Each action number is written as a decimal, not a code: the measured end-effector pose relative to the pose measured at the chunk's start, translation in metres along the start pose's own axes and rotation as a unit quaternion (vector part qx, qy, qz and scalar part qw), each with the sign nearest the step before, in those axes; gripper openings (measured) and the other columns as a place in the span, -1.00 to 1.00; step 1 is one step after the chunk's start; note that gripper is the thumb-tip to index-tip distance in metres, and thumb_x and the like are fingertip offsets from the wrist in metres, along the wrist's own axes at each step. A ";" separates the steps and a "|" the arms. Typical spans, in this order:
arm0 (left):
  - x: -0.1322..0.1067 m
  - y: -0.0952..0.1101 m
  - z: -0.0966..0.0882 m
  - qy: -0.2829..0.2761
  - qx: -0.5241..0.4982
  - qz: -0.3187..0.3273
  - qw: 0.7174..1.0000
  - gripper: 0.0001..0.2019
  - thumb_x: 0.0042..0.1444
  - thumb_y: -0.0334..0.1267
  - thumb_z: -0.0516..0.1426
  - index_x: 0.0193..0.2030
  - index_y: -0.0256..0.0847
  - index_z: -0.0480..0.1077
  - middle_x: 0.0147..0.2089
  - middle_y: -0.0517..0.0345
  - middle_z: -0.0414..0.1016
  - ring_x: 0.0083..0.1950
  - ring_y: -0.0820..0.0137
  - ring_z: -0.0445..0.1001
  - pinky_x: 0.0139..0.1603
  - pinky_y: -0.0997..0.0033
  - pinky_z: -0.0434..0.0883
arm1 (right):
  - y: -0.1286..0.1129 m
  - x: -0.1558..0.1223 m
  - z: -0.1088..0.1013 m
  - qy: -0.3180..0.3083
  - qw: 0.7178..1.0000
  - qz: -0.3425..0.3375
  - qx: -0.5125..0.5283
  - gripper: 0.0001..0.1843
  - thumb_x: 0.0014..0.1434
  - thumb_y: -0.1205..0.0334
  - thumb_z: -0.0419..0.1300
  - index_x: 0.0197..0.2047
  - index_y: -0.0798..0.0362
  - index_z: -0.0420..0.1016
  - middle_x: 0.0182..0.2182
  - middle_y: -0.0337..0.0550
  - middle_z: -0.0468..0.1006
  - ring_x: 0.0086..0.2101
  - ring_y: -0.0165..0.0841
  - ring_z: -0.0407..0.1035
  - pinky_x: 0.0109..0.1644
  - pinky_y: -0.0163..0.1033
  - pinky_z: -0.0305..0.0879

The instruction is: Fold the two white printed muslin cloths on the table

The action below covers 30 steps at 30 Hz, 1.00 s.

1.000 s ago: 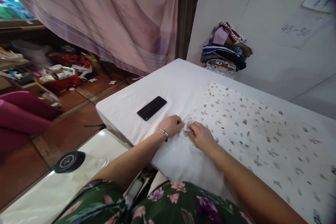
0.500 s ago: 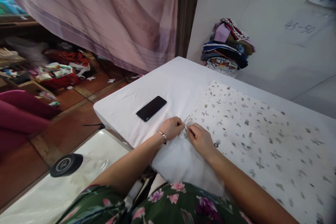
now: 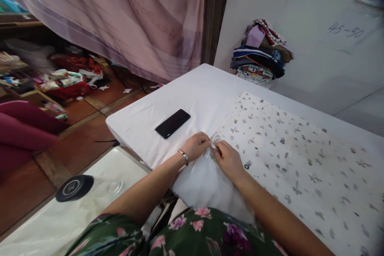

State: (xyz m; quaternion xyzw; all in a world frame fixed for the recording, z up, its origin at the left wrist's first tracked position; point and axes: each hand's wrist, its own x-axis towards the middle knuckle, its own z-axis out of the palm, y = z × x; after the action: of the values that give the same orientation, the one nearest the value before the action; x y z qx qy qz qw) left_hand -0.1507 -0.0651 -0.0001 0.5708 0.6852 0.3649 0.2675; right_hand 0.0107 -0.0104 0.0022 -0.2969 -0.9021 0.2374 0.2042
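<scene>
White fabric printed with small grey and brown motifs (image 3: 282, 156) lies flat over the right side of the white table (image 3: 198, 88). At its near left corner both hands pinch the edge. My left hand (image 3: 196, 146), with a bracelet at the wrist, has its fingertips closed on the fabric's edge. Close beside it, my right hand (image 3: 229, 160) grips the same edge, thumb against fingers. A sheer white part of the cloth (image 3: 207, 188) hangs off the table toward my body. What exactly lies between the fingertips is too small to make out.
A black phone (image 3: 173, 123) rests left of my hands. Folded clothes (image 3: 259, 54) are stacked beyond the far table edge, against the white wall. Lower left, a pale surface (image 3: 102, 204) carries a black round object (image 3: 74, 188). A pink curtain (image 3: 144, 20) hangs behind.
Both hands keep hold of the fabric's edge in nearly the same place, with slight finger movement. The whole view has shifted very slightly.
</scene>
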 end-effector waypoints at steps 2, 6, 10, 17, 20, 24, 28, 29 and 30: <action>-0.002 -0.001 -0.002 0.028 0.007 -0.007 1.000 -0.78 0.09 -0.21 0.04 -0.47 -0.23 0.41 -0.28 0.17 0.42 -0.28 0.49 0.37 -0.20 0.48 0.30 | -0.001 0.001 -0.008 0.022 0.999 0.015 0.039 -0.86 0.18 0.27 0.00 -0.27 0.03 0.37 -0.39 -0.23 0.40 -0.37 -0.40 0.29 -0.28 -0.31 0.17; -0.011 0.003 -0.006 0.042 0.090 -0.019 0.995 -0.80 0.08 -0.16 0.08 -0.43 -0.22 0.42 -0.35 0.17 0.39 -0.32 0.46 0.34 -0.28 0.47 0.29 | -0.010 -0.002 -0.022 0.034 0.999 0.011 0.023 -0.86 0.17 0.27 -0.01 -0.27 0.03 0.36 -0.41 -0.22 0.39 -0.39 -0.40 0.27 -0.29 -0.31 0.15; -0.020 0.010 -0.007 0.013 0.160 -0.019 0.987 -0.84 0.06 -0.23 0.09 -0.44 -0.21 0.43 -0.33 0.13 0.40 -0.25 0.41 0.36 -0.23 0.44 0.29 | -0.018 -0.003 -0.013 -0.052 0.996 -0.003 -0.075 -0.91 0.13 0.33 0.03 -0.33 0.04 0.35 -0.37 -0.20 0.41 -0.31 -0.37 0.28 -0.27 -0.31 0.11; -0.027 0.013 -0.006 0.007 0.197 -0.023 0.980 -0.74 0.15 -0.18 0.00 -0.44 -0.20 0.43 -0.33 0.11 0.41 -0.24 0.39 0.38 -0.23 0.43 0.28 | -0.017 -0.002 0.007 -0.084 0.989 -0.020 -0.123 -0.89 0.19 0.28 0.02 -0.28 0.07 0.35 -0.31 -0.16 0.40 -0.26 -0.35 0.27 -0.24 -0.29 0.14; -0.026 0.012 -0.005 -0.002 0.208 -0.024 0.978 -0.70 0.17 -0.17 -0.04 -0.46 -0.21 0.42 -0.34 0.10 0.40 -0.26 0.39 0.38 -0.25 0.42 0.28 | -0.018 -0.007 0.009 -0.070 0.991 -0.035 -0.111 -0.87 0.18 0.27 0.03 -0.21 0.08 0.34 -0.29 -0.14 0.38 -0.24 -0.32 0.26 -0.20 -0.26 0.18; -0.021 0.012 -0.006 -0.007 0.215 -0.029 0.976 -0.69 0.17 -0.15 -0.05 -0.44 -0.20 0.43 -0.30 0.09 0.41 -0.24 0.38 0.40 -0.24 0.41 0.28 | -0.019 -0.013 0.010 -0.058 0.993 -0.054 -0.089 -0.81 0.14 0.33 0.05 -0.15 0.10 0.34 -0.25 -0.10 0.37 -0.19 -0.28 0.23 -0.10 -0.20 0.22; -0.009 0.016 -0.007 -0.027 0.229 -0.041 0.972 -0.75 0.12 -0.12 0.00 -0.34 -0.18 0.44 -0.24 0.08 0.43 -0.19 0.33 0.41 -0.23 0.38 0.29 | -0.021 -0.018 0.007 -0.070 0.992 -0.065 -0.079 -0.72 0.12 0.36 0.05 -0.07 0.11 0.34 -0.21 -0.07 0.36 -0.18 -0.26 0.22 -0.06 -0.16 0.23; -0.004 0.018 -0.008 -0.032 0.237 -0.042 0.970 -0.74 0.11 -0.10 0.01 -0.32 -0.18 0.44 -0.23 0.07 0.43 -0.18 0.31 0.41 -0.21 0.37 0.29 | -0.022 -0.019 0.006 -0.076 0.992 -0.068 -0.080 -0.71 0.11 0.35 0.06 -0.06 0.12 0.34 -0.21 -0.06 0.35 -0.18 -0.25 0.22 -0.06 -0.15 0.23; 0.001 0.020 -0.007 -0.035 0.246 -0.043 0.968 -0.74 0.11 -0.10 0.00 -0.28 -0.19 0.43 -0.21 0.05 0.43 -0.16 0.30 0.41 -0.20 0.36 0.29 | -0.022 -0.020 0.004 -0.081 0.991 -0.071 -0.082 -0.69 0.10 0.34 0.07 -0.05 0.13 0.34 -0.20 -0.05 0.35 -0.17 -0.24 0.21 -0.06 -0.14 0.23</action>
State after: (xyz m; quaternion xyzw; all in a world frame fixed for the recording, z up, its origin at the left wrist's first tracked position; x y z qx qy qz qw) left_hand -0.1449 -0.0639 0.0203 0.6016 0.7680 0.1529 0.1580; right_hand 0.0134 -0.0402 0.0064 -0.2273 -0.9510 0.1707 0.1214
